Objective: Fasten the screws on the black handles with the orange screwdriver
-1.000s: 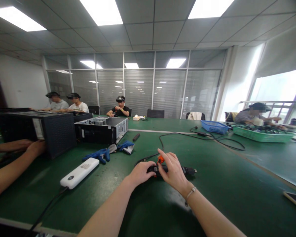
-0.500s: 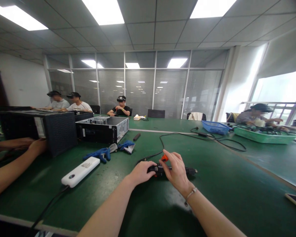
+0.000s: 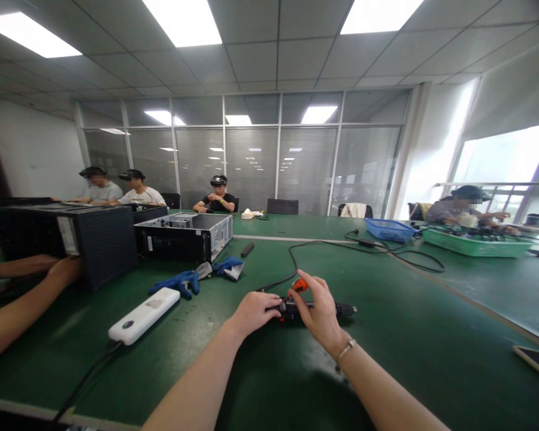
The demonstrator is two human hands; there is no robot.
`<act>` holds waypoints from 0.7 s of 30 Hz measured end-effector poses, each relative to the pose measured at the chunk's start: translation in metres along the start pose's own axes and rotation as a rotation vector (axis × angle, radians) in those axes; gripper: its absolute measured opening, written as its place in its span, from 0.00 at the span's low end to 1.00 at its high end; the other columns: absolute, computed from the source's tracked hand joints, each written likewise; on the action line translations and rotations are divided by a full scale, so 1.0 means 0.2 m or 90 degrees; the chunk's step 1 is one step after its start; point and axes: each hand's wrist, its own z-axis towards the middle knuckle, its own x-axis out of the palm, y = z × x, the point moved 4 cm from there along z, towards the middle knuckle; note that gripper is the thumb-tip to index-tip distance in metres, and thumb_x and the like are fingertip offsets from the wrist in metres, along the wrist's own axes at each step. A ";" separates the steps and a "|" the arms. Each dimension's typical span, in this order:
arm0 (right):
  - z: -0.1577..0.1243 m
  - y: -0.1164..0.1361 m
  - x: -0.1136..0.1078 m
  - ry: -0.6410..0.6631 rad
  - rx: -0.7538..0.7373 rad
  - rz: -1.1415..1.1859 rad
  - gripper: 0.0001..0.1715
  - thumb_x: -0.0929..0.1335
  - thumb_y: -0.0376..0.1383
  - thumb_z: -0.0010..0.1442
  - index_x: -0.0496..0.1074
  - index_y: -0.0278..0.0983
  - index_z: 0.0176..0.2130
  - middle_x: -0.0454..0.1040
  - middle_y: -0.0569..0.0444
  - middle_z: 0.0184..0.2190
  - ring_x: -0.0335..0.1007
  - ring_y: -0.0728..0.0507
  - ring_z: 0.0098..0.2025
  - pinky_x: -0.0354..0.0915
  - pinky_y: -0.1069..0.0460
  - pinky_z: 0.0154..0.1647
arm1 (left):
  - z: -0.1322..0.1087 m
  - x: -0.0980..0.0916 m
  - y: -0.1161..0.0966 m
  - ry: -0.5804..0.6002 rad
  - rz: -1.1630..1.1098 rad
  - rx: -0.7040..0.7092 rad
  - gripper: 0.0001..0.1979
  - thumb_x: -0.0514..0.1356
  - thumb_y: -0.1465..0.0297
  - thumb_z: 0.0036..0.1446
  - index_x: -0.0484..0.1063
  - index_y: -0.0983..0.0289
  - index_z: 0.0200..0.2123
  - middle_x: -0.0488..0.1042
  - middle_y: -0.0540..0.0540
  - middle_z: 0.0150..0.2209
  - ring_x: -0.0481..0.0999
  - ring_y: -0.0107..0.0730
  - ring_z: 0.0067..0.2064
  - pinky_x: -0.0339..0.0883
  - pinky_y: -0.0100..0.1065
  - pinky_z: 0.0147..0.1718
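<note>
On a green work surface (image 3: pixel 408 335), a person holds a black corded power screwdriver (image 3: pixel 314 309) level in both bare hands. The left hand (image 3: pixel 254 312) wraps closed around the tool's rear body. The right hand (image 3: pixel 320 310) sits over the barrel, its fingers (image 3: pixel 315 284) in a narrow pinch on a small orange fitting (image 3: pixel 300 285) at the top of the tool (a thin chain bracelet (image 3: pixel 345 352) circles that wrist). The screwdriver's tip points to the right.

A black cable (image 3: pixel 336 244) leads from behind the screwdriver and across the surface. Just left of the screwdriver lies a white power block (image 3: pixel 144 315) with its own dark cord, and beyond that a pair of blue work gloves (image 3: pixel 175 282). Farther left and away from the screwdriver stands an open desktop computer case (image 3: pixel 184 237) beside a dark tower case (image 3: pixel 101 251), and a co-worker's hand (image 3: pixel 64 270) touches the tower. A phone (image 3: pixel 536 364) lies well to the right of the screwdriver. Beyond it sit a blue basket (image 3: pixel 390 230) and a green tray (image 3: pixel 476 242) of cables, and four other people sit at the far edges of the room.
</note>
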 end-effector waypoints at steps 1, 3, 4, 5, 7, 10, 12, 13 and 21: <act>0.00 -0.01 0.00 -0.002 0.012 0.001 0.27 0.65 0.35 0.62 0.57 0.40 0.60 0.74 0.48 0.40 0.71 0.41 0.41 0.67 0.42 0.46 | 0.00 0.00 0.00 -0.003 -0.003 0.002 0.15 0.63 0.68 0.54 0.76 0.58 0.47 0.75 0.53 0.50 0.74 0.37 0.50 0.62 0.33 0.53; -0.01 -0.02 0.00 -0.010 0.035 0.002 0.27 0.64 0.36 0.62 0.58 0.39 0.59 0.74 0.48 0.41 0.70 0.41 0.43 0.68 0.42 0.46 | 0.00 -0.01 0.01 -0.013 -0.021 -0.005 0.15 0.63 0.69 0.53 0.76 0.59 0.46 0.76 0.53 0.49 0.75 0.36 0.49 0.62 0.32 0.52; -0.01 -0.03 0.00 -0.012 0.044 0.002 0.27 0.64 0.36 0.62 0.58 0.39 0.59 0.73 0.47 0.41 0.70 0.40 0.43 0.68 0.42 0.46 | 0.00 -0.01 0.02 -0.017 -0.035 -0.015 0.15 0.64 0.69 0.52 0.77 0.59 0.45 0.77 0.52 0.48 0.76 0.36 0.48 0.63 0.32 0.51; -0.01 -0.04 0.01 -0.015 0.053 0.002 0.27 0.65 0.37 0.62 0.59 0.39 0.59 0.73 0.47 0.42 0.69 0.40 0.44 0.68 0.42 0.46 | 0.00 -0.01 0.03 -0.017 -0.054 -0.030 0.14 0.64 0.69 0.51 0.77 0.59 0.44 0.78 0.51 0.46 0.76 0.36 0.46 0.64 0.31 0.50; -0.02 -0.05 0.01 -0.015 0.064 0.002 0.27 0.65 0.38 0.62 0.59 0.38 0.59 0.73 0.46 0.43 0.69 0.40 0.44 0.68 0.42 0.46 | -0.01 -0.02 0.06 -0.006 -0.096 -0.072 0.14 0.64 0.69 0.50 0.78 0.59 0.43 0.80 0.50 0.42 0.78 0.35 0.42 0.66 0.30 0.45; -0.03 -0.06 0.01 -0.017 0.076 0.008 0.27 0.66 0.38 0.61 0.59 0.37 0.59 0.72 0.46 0.45 0.69 0.40 0.45 0.68 0.42 0.47 | -0.02 -0.03 0.12 0.019 -0.136 -0.144 0.14 0.64 0.68 0.49 0.79 0.61 0.41 0.81 0.50 0.35 0.78 0.35 0.36 0.67 0.29 0.39; -0.03 -0.06 0.01 -0.028 0.087 0.015 0.27 0.66 0.38 0.61 0.59 0.37 0.59 0.72 0.45 0.46 0.68 0.40 0.46 0.68 0.42 0.47 | -0.03 -0.04 0.15 0.026 -0.138 -0.167 0.13 0.63 0.68 0.49 0.79 0.61 0.40 0.81 0.49 0.34 0.78 0.36 0.36 0.66 0.30 0.39; -0.03 -0.06 0.01 -0.035 0.096 0.021 0.27 0.66 0.38 0.61 0.59 0.38 0.58 0.72 0.45 0.46 0.69 0.40 0.46 0.68 0.42 0.47 | -0.03 -0.04 0.16 0.027 -0.136 -0.171 0.13 0.63 0.68 0.49 0.80 0.61 0.39 0.81 0.49 0.33 0.78 0.36 0.36 0.66 0.30 0.39; -0.04 -0.05 0.04 -0.025 0.161 0.117 0.27 0.66 0.37 0.62 0.58 0.38 0.59 0.73 0.48 0.42 0.71 0.41 0.44 0.68 0.42 0.48 | -0.03 -0.03 0.26 0.021 -0.198 -0.233 0.14 0.64 0.71 0.45 0.80 0.64 0.38 0.81 0.53 0.34 0.78 0.36 0.36 0.68 0.31 0.40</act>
